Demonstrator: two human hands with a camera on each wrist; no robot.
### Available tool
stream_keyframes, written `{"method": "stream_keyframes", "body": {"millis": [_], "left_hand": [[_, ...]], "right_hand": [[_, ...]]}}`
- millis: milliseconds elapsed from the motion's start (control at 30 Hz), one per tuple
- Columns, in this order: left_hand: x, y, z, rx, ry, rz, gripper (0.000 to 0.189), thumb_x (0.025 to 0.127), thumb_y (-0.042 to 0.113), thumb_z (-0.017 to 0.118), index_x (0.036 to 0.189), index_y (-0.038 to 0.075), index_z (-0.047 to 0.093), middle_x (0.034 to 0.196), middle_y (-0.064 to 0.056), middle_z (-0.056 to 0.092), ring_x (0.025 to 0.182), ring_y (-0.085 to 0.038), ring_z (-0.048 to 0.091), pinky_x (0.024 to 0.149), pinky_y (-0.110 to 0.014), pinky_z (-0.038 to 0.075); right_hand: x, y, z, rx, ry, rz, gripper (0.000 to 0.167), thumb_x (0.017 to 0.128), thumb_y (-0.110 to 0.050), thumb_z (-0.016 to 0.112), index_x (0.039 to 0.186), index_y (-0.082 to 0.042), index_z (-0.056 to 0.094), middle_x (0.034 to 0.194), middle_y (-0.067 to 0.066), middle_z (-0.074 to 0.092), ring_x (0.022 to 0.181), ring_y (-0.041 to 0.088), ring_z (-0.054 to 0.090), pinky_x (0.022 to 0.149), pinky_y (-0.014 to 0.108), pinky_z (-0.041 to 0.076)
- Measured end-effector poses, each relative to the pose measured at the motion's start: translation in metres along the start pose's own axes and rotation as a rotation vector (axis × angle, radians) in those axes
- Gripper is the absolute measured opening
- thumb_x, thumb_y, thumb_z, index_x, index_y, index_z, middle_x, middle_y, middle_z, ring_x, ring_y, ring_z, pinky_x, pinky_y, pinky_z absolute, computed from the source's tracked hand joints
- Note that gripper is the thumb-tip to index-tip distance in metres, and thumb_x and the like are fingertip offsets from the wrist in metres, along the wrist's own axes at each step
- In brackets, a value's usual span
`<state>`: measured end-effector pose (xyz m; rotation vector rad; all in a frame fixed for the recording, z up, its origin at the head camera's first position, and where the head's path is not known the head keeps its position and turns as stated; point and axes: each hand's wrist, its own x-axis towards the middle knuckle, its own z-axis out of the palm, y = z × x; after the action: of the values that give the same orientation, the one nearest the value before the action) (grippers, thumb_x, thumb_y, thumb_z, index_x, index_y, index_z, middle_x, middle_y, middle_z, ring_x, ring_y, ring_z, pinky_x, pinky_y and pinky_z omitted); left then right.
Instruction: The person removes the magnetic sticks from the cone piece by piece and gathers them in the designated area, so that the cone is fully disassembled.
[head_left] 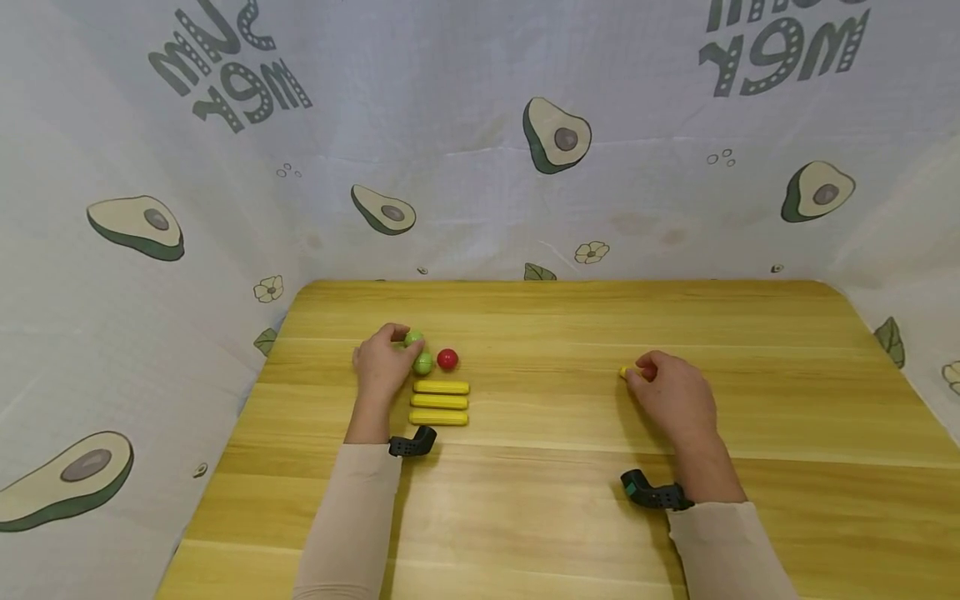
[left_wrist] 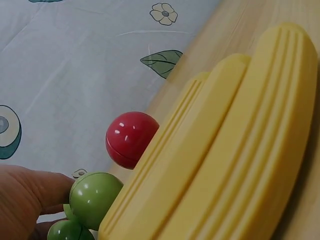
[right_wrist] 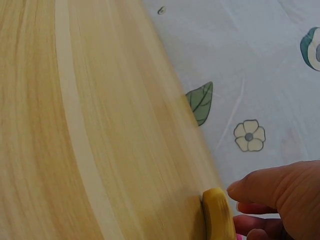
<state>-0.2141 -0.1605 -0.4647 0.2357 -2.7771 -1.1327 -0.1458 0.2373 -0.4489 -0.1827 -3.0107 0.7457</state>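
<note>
My left hand is at the left of the table, with thumb and fingers around a green ball. Against the thumb lies another green ball, which looks large in the left wrist view. A glossy red ball sits just to their right. Three ridged yellow bars lie side by side nearer the wrist. Farther right, my right hand pinches a small yellow piece at its fingertips. The right wrist view shows this yellow piece with a rounded end, its lower part cut off.
The wooden table ends at a back edge against a white cloth printed with avocados. That cloth also hangs along both sides. Each wrist wears a black camera mount. A bit of pink shows beneath the right fingers.
</note>
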Motion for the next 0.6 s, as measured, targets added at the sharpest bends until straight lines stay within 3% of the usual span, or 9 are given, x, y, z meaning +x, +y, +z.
{"method": "stream_keyframes", "body": {"millis": [233,600], "left_hand": [[0.0001,0.0000,0.0001,0.000,-0.007,-0.030,0.038,0.094,0.034,0.072,0.123,0.009,0.070,0.126,-0.011,0.072,0.120,-0.042,0.059,0.119,-0.063,0.015],[0.0008,-0.0027,-0.0007,-0.026,-0.015,-0.037,0.041,0.095,0.036,0.068,0.127,0.009,0.068,0.129,-0.011,0.071,0.124,-0.042,0.056,0.118,-0.061,0.015]], "right_hand": [[-0.0008,0.0001,0.0003,0.010,0.007,-0.003,0.034,0.099,-0.028,0.064,0.116,0.001,0.068,0.106,0.019,0.072,0.090,0.034,0.067,0.072,0.046,0.052],[-0.0012,0.0009,0.0005,0.009,0.018,-0.002,0.034,0.098,-0.029,0.064,0.115,0.000,0.068,0.106,0.019,0.072,0.091,0.035,0.067,0.074,0.048,0.052]]}}
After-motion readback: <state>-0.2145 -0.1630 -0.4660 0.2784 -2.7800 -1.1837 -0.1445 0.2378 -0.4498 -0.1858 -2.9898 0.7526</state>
